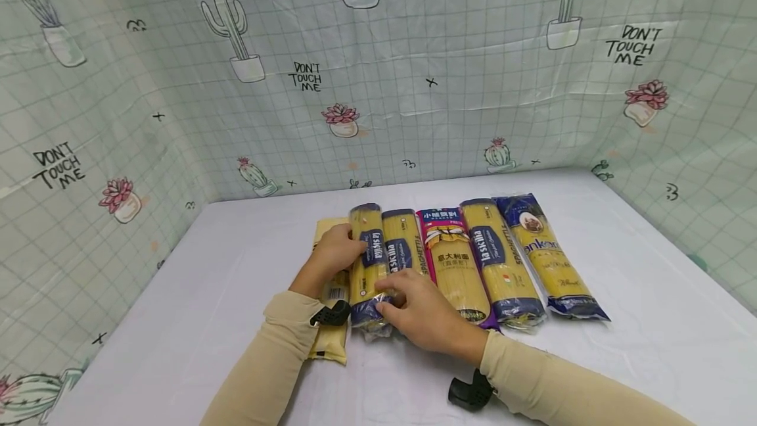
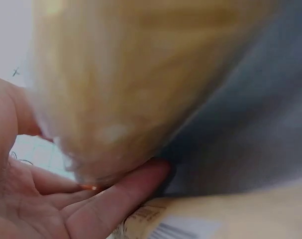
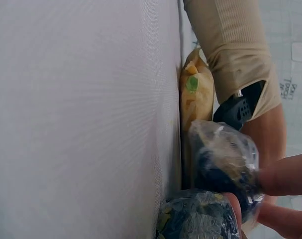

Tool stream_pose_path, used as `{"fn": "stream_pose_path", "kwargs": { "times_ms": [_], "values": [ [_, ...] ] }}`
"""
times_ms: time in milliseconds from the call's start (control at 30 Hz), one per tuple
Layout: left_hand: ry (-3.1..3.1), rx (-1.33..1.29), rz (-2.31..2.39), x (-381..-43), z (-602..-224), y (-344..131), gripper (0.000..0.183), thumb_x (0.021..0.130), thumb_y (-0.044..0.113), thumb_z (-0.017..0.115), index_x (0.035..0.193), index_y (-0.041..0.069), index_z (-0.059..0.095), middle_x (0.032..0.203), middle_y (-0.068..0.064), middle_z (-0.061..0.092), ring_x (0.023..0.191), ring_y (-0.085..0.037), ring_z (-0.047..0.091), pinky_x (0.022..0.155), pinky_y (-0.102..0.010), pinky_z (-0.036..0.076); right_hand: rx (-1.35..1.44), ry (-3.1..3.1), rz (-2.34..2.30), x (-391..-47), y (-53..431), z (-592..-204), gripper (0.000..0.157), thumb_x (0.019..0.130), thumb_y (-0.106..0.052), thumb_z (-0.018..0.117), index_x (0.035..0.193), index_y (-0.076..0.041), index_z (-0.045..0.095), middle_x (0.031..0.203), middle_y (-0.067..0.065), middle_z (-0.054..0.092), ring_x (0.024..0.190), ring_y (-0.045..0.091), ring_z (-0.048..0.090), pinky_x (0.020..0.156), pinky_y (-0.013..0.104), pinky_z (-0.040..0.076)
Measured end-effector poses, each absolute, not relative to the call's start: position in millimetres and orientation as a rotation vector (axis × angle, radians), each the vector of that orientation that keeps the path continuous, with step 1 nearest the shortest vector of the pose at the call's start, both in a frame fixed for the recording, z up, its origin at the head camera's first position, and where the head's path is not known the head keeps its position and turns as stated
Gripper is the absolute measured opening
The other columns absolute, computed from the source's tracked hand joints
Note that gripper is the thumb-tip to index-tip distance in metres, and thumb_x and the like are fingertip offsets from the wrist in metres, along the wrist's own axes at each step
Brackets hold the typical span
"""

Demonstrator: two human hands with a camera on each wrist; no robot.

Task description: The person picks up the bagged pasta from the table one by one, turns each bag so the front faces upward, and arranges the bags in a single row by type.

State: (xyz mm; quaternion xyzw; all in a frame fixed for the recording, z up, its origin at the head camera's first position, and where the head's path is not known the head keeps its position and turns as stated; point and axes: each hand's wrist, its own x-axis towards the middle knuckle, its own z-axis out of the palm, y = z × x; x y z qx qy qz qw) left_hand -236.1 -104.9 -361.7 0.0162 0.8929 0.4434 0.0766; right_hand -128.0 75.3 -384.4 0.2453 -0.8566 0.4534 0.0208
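A La Sicilia spaghetti pack point(image 1: 361, 278) with blue ends is gripped in my left hand point(image 1: 334, 254), thumb on top and fingers under its left side. Its yellow body fills much of the left wrist view, blurred. My right hand point(image 1: 426, 314) pinches the same pack near its lower blue end; in the right wrist view, fingers touch its clear crumpled wrapper point(image 3: 223, 149). Beneath my left hand lies a pale yellow pack point(image 1: 330, 340), partly hidden. Close on the right is another La Sicilia spaghetti pack point(image 1: 402, 223), its lower part behind my right hand.
Further right lie a pink-edged pasta pack point(image 1: 455, 275), another La Sicilia pack point(image 1: 503, 275) and a blue-and-yellow spaghetti pack point(image 1: 552, 258), all on the white table point(image 1: 236, 321). A cactus-print curtain point(image 1: 402, 117) surrounds the table's back and sides.
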Motion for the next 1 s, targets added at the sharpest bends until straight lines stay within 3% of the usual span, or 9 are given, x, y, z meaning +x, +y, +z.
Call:
{"fn": "stream_pose_path", "kwargs": {
  "times_ms": [333, 500, 633, 767, 867, 1000],
  "values": [
    [2.850, 0.081, 1.044, -232.6, -359.3, -104.2, 0.026, 0.093, 0.018, 0.063, 0.112, 0.001, 0.064, 0.087, -0.010, 0.065, 0.070, -0.021, 0.065, 0.055, -0.031, 0.052, 0.811, -2.692, 1.294, -126.4, 73.8, -385.8, 0.030, 0.094, -0.015, 0.070, 0.123, -0.006, 0.069, 0.115, 0.003, 0.064, 0.086, 0.009, 0.060, 0.073, 0.027, 0.053],
    [2.868, 0.131, 1.111, -234.8, -361.4, -107.2, 0.023, 0.093, 0.009, 0.059, 0.114, 0.001, 0.063, 0.088, -0.013, 0.063, 0.067, -0.022, 0.063, 0.051, -0.030, 0.049, 0.874, -2.732, 1.255, -127.5, 73.8, -383.1, 0.036, 0.094, -0.014, 0.070, 0.128, -0.004, 0.066, 0.122, 0.003, 0.064, 0.084, 0.007, 0.059, 0.072, 0.025, 0.053],
    [2.866, 0.160, 1.107, -236.5, -362.7, -105.0, 0.033, 0.095, 0.007, 0.058, 0.128, 0.001, 0.061, 0.099, -0.016, 0.064, 0.071, -0.023, 0.065, 0.054, -0.031, 0.051, 0.933, -2.784, 1.169, -127.7, 76.5, -382.0, 0.042, 0.093, -0.014, 0.070, 0.133, -0.003, 0.063, 0.126, 0.007, 0.062, 0.084, 0.008, 0.057, 0.073, 0.026, 0.052],
    [2.860, 0.176, 1.040, -236.9, -361.5, -103.5, 0.048, 0.098, 0.009, 0.057, 0.145, 0.003, 0.050, 0.116, -0.019, 0.065, 0.081, -0.024, 0.066, 0.062, -0.033, 0.055, 0.968, -2.862, 1.048, -126.7, 79.4, -379.9, 0.048, 0.095, -0.021, 0.069, 0.140, -0.007, 0.058, 0.142, 0.015, 0.054, 0.110, 0.021, 0.061, 0.092, 0.038, 0.053],
    [2.866, 0.181, 0.984, -235.5, -358.4, -104.4, 0.052, 0.098, 0.011, 0.056, 0.148, 0.003, 0.046, 0.123, -0.019, 0.063, 0.087, -0.025, 0.066, 0.068, -0.036, 0.055, 1.001, -2.899, 0.995, -126.0, 79.2, -378.1, 0.052, 0.097, -0.027, 0.066, 0.144, -0.010, 0.055, 0.149, 0.019, 0.046, 0.132, 0.032, 0.049, 0.106, 0.047, 0.044],
    [2.890, 0.209, 0.945, -233.8, -355.2, -106.7, 0.043, 0.098, 0.013, 0.061, 0.139, 0.001, 0.055, 0.110, -0.016, 0.065, 0.080, -0.022, 0.064, 0.064, -0.033, 0.053, 1.010, -2.901, 1.000, -124.9, 77.7, -377.6, 0.051, 0.098, -0.028, 0.064, 0.144, -0.010, 0.056, 0.149, 0.020, 0.046, 0.136, 0.034, 0.045, 0.108, 0.049, 0.041]
  ]
}}
